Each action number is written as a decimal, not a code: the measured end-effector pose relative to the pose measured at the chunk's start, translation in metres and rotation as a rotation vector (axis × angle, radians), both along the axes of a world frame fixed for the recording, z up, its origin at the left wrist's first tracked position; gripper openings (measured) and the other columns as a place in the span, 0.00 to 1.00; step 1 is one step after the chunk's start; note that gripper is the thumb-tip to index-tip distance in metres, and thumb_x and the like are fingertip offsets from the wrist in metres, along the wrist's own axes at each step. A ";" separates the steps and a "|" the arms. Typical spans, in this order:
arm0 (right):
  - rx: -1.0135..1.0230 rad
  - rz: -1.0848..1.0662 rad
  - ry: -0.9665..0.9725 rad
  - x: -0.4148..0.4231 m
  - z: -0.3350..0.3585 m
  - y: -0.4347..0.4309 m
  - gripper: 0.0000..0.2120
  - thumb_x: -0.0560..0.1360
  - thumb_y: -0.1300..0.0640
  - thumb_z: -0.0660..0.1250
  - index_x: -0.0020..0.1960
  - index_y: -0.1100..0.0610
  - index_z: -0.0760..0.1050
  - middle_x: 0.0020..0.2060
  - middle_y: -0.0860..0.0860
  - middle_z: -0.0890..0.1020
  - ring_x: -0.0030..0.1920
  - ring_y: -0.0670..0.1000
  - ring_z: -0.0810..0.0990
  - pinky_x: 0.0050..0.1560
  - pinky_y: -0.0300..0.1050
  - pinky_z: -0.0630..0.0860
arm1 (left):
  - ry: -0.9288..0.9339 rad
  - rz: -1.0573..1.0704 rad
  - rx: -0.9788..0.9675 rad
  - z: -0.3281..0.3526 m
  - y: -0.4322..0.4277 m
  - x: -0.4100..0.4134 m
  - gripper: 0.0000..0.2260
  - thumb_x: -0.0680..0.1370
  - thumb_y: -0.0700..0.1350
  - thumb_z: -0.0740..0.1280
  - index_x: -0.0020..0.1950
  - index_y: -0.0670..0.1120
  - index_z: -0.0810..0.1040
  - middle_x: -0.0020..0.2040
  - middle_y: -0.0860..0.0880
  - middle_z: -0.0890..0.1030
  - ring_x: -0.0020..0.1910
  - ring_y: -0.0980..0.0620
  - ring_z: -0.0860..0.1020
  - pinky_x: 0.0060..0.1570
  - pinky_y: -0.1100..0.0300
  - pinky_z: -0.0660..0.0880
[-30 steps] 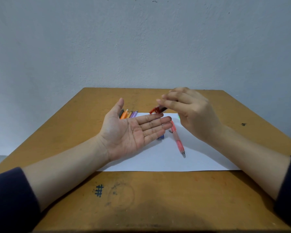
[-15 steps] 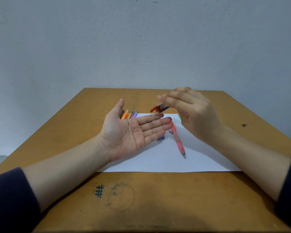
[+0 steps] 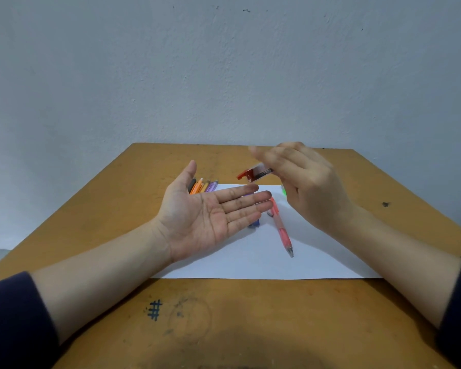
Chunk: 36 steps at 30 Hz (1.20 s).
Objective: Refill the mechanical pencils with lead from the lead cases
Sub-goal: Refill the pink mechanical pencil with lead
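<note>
A person's left hand [image 3: 210,217] lies palm up with the fingers straight and nothing in it, raised over the left part of a white paper [image 3: 317,262] on a wooden table [image 3: 224,328]. The right hand [image 3: 312,187], blurred at the fingertips, grips a clear lead case [image 3: 254,173] in the air to the right. The case's red end points left and a little down, above the left fingertips and apart from them. Dark leads show inside the case, but its right end is hidden in the grip. Whether the red end is open cannot be made out. A red pencil [image 3: 281,227] lies on the paper between the hands, tip toward the near edge, its far end partly hidden by the left fingertips. A blue piece [image 3: 254,223] shows just beside those fingers, mostly hidden under them. A green bit [image 3: 284,191] peeks out behind the right hand, too covered to identify. At the paper's far left corner a row of pencils [image 3: 202,186], black, orange and purple, is cut off by the left thumb and palm. A hash mark [image 3: 154,310] is inked on the near table, and dark sleeves [image 3: 14,315] cover both forearms at the frame's edges.
</note>
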State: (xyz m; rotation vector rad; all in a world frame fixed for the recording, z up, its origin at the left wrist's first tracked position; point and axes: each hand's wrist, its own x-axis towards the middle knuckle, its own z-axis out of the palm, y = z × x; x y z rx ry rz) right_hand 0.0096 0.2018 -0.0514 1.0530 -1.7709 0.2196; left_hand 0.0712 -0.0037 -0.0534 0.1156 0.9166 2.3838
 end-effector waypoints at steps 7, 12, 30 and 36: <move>-0.029 0.024 -0.022 0.004 0.002 -0.003 0.28 0.70 0.77 0.65 0.68 0.61 0.70 0.47 0.51 0.82 0.47 0.55 0.80 0.43 0.53 0.77 | 0.003 -0.001 0.000 0.000 0.000 0.000 0.42 0.75 0.69 0.52 0.62 0.29 0.73 0.63 0.31 0.74 0.63 0.34 0.74 0.63 0.43 0.70; -0.039 0.025 -0.014 0.006 0.002 -0.004 0.27 0.72 0.76 0.63 0.68 0.60 0.70 0.47 0.52 0.83 0.47 0.56 0.81 0.42 0.53 0.77 | 0.005 -0.002 -0.003 0.000 0.000 0.000 0.42 0.75 0.69 0.53 0.62 0.29 0.73 0.63 0.31 0.74 0.63 0.34 0.75 0.63 0.43 0.70; 0.016 -0.029 0.005 0.002 0.002 0.001 0.24 0.71 0.76 0.64 0.64 0.59 0.76 0.47 0.53 0.83 0.48 0.55 0.79 0.42 0.52 0.77 | -0.006 0.005 0.002 0.000 0.001 0.001 0.42 0.75 0.69 0.53 0.61 0.29 0.74 0.63 0.31 0.75 0.63 0.34 0.75 0.62 0.43 0.71; 0.041 -0.042 0.030 0.000 0.001 0.003 0.18 0.74 0.74 0.61 0.54 0.58 0.82 0.46 0.54 0.83 0.47 0.57 0.81 0.41 0.52 0.77 | -0.035 0.019 0.002 0.001 0.001 0.000 0.42 0.75 0.68 0.52 0.62 0.29 0.73 0.63 0.31 0.75 0.62 0.34 0.75 0.62 0.43 0.71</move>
